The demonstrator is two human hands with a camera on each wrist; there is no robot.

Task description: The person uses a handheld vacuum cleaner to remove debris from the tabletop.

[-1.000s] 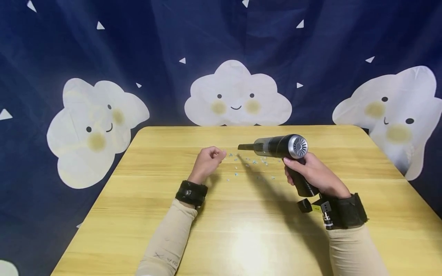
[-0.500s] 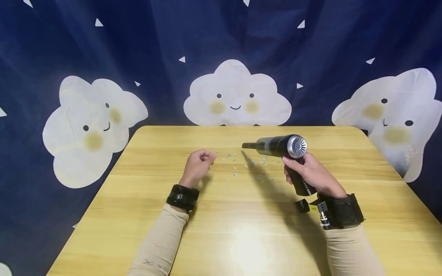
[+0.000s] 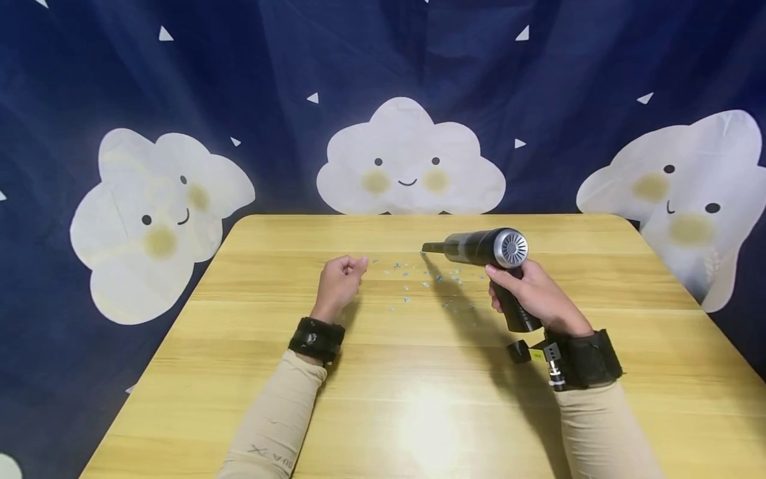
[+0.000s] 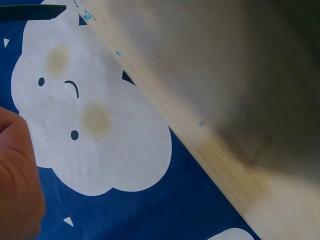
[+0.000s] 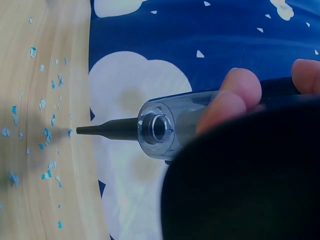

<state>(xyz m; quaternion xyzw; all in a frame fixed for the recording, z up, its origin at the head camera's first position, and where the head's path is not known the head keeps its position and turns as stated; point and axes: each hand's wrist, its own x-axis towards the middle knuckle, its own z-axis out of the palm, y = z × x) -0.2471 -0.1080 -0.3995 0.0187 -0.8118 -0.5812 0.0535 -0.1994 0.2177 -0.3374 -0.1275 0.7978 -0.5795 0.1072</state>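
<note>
My right hand (image 3: 541, 296) grips the handle of a black handheld vacuum cleaner (image 3: 486, 247), fingers wrapped round it. Its slim dark nozzle (image 5: 112, 129) points left over the table, and in the right wrist view the tip stops right by a blue scrap. A see-through dust chamber (image 5: 172, 117) sits behind that nozzle. Small blue and whitish scraps (image 3: 407, 300) lie scattered below and left of it. To their left, my left hand (image 3: 338, 286) has its fingers curled in, thumb at the side, with nothing visible in them; the left wrist view catches only part of it.
The wooden table (image 3: 383, 372) carries the scraps near its far half. Behind its back edge hangs a dark blue curtain (image 3: 275, 66) with white smiling clouds (image 3: 407, 143). A small wrist camera (image 3: 529, 351) sits on the right wristband, below the handle.
My left hand has drawn back left from the scraps, uncovering a blue bit. The vacuum's nozzle has shifted slightly right and sits a bit farther back, still held in my right hand.
</note>
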